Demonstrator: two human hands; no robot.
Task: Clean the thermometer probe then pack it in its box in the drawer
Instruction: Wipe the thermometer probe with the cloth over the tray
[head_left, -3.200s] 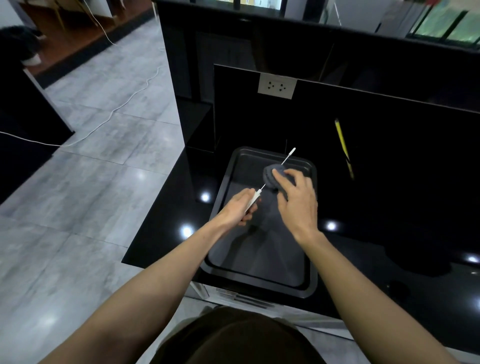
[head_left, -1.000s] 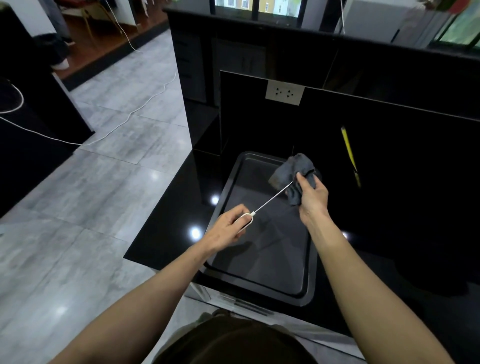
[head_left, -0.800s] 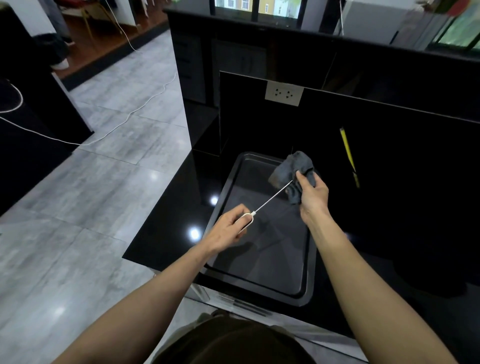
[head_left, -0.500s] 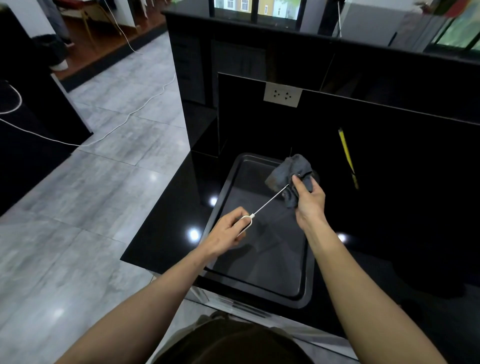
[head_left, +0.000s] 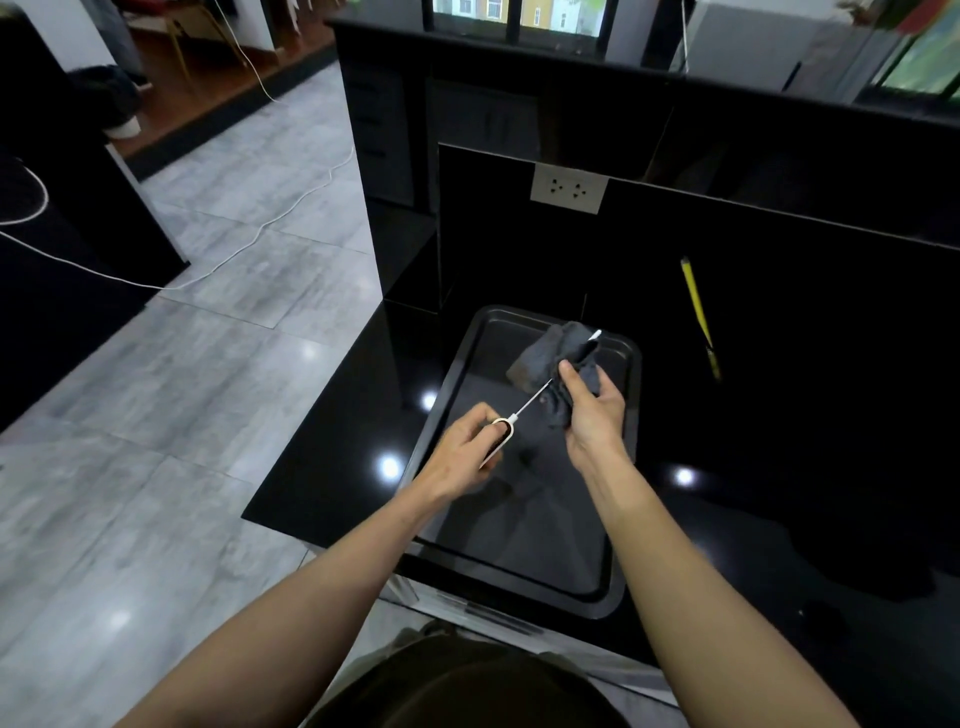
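Now the left hand pinches the thermometer probe; the right hand grips a grey cloth around it.

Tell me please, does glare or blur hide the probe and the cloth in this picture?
Head view: ceiling lights glare as white spots on the glossy black counter, none on the thermometer probe; the gray cloth and both hands, left and right, look fairly sharp; wide-angle distortion bends the edges; the dark tray shows little contrast.

Probe mid-shaft hidden inside cloth; handle partly covered by left hand.
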